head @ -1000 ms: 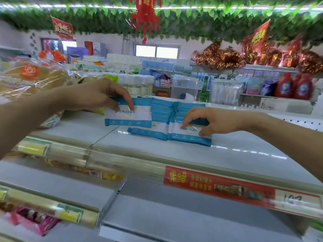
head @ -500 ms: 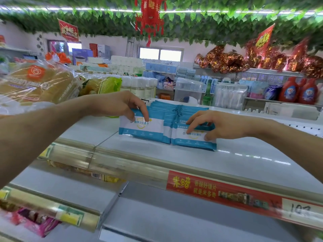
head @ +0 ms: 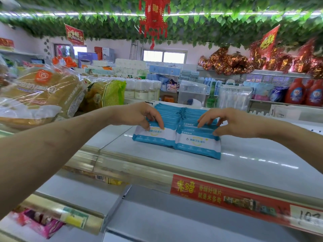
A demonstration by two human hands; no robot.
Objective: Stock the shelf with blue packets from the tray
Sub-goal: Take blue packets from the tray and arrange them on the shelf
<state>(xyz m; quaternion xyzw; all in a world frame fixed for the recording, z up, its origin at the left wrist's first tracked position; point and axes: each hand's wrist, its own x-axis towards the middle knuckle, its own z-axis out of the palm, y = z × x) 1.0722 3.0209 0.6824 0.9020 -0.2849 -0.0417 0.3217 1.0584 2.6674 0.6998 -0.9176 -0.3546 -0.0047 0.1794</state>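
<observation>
Two rows of blue packets [head: 197,142] stood mid-frame on the shelf [head: 253,154]. The left hand [head: 141,116] curled its fingers [head: 160,124] over the left row's front packet. The right hand [head: 227,121] pinched the right row's tops.

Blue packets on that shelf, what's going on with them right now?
A person is lining up flat blue-and-white plastic packets in two side-by-side rows on the white shelf. The left hand pinches the left row's front packet; the right hand grips the tops of the right row.
</observation>
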